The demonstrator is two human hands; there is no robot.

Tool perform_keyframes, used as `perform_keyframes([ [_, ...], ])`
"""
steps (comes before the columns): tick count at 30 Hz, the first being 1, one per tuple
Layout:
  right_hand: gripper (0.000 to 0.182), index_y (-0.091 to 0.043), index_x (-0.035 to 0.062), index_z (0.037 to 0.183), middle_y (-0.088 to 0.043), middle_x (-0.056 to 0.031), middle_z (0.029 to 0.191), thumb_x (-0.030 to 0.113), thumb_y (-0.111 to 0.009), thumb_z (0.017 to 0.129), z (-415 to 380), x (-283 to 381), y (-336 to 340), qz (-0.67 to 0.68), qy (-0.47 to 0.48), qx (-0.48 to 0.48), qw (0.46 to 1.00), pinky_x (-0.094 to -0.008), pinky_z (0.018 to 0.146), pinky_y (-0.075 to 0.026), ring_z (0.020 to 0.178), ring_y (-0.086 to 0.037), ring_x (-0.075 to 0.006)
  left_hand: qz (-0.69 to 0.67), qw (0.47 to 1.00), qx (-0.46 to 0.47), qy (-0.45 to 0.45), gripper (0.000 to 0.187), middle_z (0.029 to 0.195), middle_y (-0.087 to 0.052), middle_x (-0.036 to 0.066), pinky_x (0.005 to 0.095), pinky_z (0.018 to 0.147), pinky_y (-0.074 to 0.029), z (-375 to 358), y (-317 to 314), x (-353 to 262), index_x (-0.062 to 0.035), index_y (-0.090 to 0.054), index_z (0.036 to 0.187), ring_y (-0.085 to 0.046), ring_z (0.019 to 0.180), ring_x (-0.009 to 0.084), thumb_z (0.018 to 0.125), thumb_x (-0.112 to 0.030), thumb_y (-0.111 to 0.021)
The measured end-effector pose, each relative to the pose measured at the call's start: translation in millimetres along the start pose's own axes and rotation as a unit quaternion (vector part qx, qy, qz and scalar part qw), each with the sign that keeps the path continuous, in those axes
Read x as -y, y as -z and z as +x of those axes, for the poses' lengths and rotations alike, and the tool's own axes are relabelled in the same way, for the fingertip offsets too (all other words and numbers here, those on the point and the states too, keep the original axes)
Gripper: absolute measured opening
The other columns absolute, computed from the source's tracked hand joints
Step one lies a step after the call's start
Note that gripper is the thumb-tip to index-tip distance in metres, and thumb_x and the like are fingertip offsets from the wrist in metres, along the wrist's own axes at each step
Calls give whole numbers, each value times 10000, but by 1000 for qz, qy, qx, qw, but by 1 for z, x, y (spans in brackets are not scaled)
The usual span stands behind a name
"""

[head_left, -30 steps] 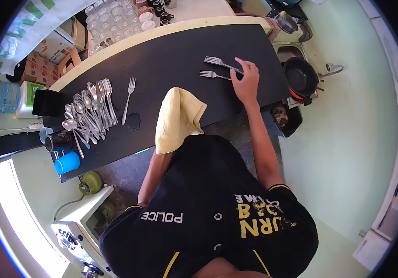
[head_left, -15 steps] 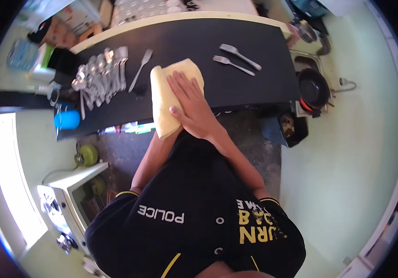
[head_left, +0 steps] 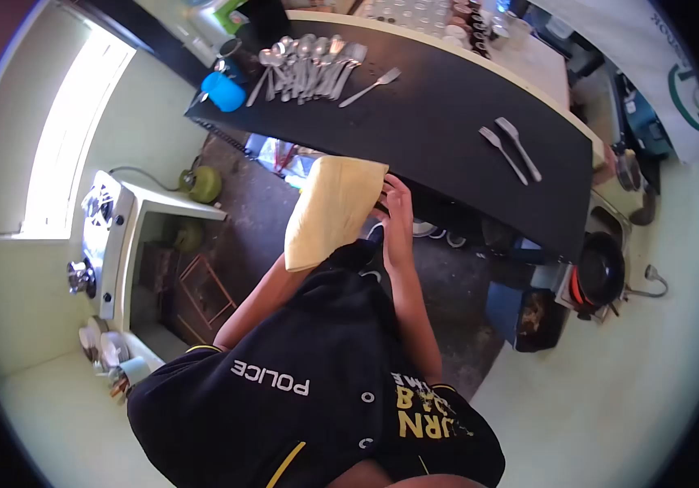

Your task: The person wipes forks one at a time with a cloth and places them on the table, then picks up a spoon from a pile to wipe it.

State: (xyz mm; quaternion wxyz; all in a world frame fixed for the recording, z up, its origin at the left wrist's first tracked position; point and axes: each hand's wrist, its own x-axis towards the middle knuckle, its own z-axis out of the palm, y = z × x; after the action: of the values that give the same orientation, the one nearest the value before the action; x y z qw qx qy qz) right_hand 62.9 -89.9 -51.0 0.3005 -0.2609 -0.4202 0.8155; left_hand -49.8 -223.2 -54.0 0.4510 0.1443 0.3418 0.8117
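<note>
A pale yellow cloth point(head_left: 332, 211) hangs in front of my body, below the edge of the black counter point(head_left: 439, 138). My left hand is hidden under the cloth and holds it up. My right hand point(head_left: 395, 203) touches the cloth's right edge, fingers curled on it. Two forks point(head_left: 511, 150) lie side by side on the counter's right part. A single fork point(head_left: 371, 84) lies alone near a pile of several spoons and forks point(head_left: 305, 67) at the counter's far left.
A blue cup point(head_left: 223, 90) stands at the counter's left end. Glasses and cups point(head_left: 439, 16) line the shelf behind. A black pan point(head_left: 599, 272) sits on a burner at right. A stove point(head_left: 109, 244) and a green gas bottle point(head_left: 198, 184) are at left.
The view has swung round. My right hand left the two forks, came onto the cloth, and now holds its edge; the cloth has come off the counter.
</note>
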Motion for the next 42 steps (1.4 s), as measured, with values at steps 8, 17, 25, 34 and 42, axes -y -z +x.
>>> perform_keyframes([
  [8,375,-580,56,1308,-672,-33,1083,142,-720,971,-18,-27,-28,-40,-44,72,996,-279,887,-490,1024,-626,-117,-31,999,-17,19,620,1531,-516,127,467,1115,-488,-41,35,-39,-67,-427,1539,-554,1360,277,1018,-315,-654],
  [17,160,-730,54,1064,-657,-30,895,119,-742,918,103,-17,-64,-362,213,-35,907,-304,767,-507,836,-610,-142,-100,994,-49,-4,565,1563,-482,116,465,1162,-437,2,89,-99,-87,-406,1562,-499,1413,267,1066,-303,-569],
  [25,350,-761,96,1053,-735,-61,853,347,-814,814,273,-23,-122,-620,206,-95,751,-399,743,-547,801,-717,-258,37,996,-40,-72,521,1519,-533,114,451,1129,-470,53,178,-159,-81,-445,1534,-540,1377,274,1072,-295,-553],
  [34,338,-766,132,1027,-756,-11,796,341,-841,771,283,-27,-149,-643,59,-197,737,-383,758,-586,793,-753,-243,85,996,-18,-5,515,1507,-540,111,433,1113,-478,97,231,-202,-83,-439,1537,-553,1355,263,1075,-286,-547],
  [42,314,-762,118,1025,-762,-44,823,291,-798,766,283,-22,-161,-729,36,-235,642,-403,763,-588,815,-754,-275,82,996,1,41,511,1497,-547,108,417,1099,-486,122,255,-212,-85,-434,1540,-565,1335,253,1079,-277,-541],
])
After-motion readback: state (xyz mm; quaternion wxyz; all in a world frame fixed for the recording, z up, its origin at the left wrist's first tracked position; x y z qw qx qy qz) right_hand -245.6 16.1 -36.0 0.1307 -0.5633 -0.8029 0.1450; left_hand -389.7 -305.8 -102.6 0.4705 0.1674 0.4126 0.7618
